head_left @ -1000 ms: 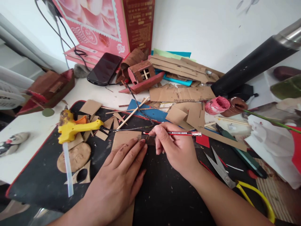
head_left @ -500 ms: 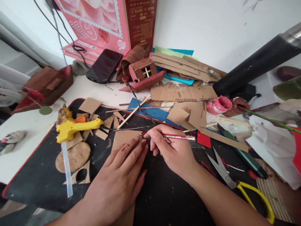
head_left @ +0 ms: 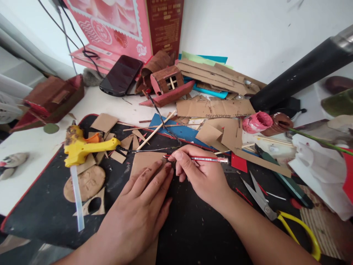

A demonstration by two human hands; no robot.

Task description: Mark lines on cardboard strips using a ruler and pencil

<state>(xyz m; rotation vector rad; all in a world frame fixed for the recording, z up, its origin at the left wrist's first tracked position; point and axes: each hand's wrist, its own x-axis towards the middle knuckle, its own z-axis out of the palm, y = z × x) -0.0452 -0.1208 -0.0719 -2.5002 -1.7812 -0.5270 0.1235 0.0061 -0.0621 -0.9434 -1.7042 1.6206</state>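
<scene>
My left hand [head_left: 139, 209] lies flat with its fingers stretched over a strip of brown cardboard [head_left: 145, 161], which it presses against the black mat [head_left: 190, 228]. Much of the strip is hidden beneath the palm and forearm. In my right hand [head_left: 201, 175] a red-striped pencil [head_left: 209, 159] is pinched between thumb and fingers. Its tip points left, at the cardboard's top right corner, close to my left fingertips. Whether the tip touches the cardboard I cannot tell. Just beyond the strip lie a thin wooden stick [head_left: 156, 131] and several cardboard scraps [head_left: 118, 157].
To the left rests a yellow glue gun [head_left: 85, 147] with its glue stick jutting out. Open scissors [head_left: 266, 209] and a green utility knife [head_left: 286, 180] lie at the right. Behind are small model boats [head_left: 168, 86], a phone [head_left: 121, 75], paint pots [head_left: 256, 122] and stacked cardboard [head_left: 217, 77].
Both hands, the pencil and the cardboard keep almost the same place. Only the camera's view has shifted very slightly.
</scene>
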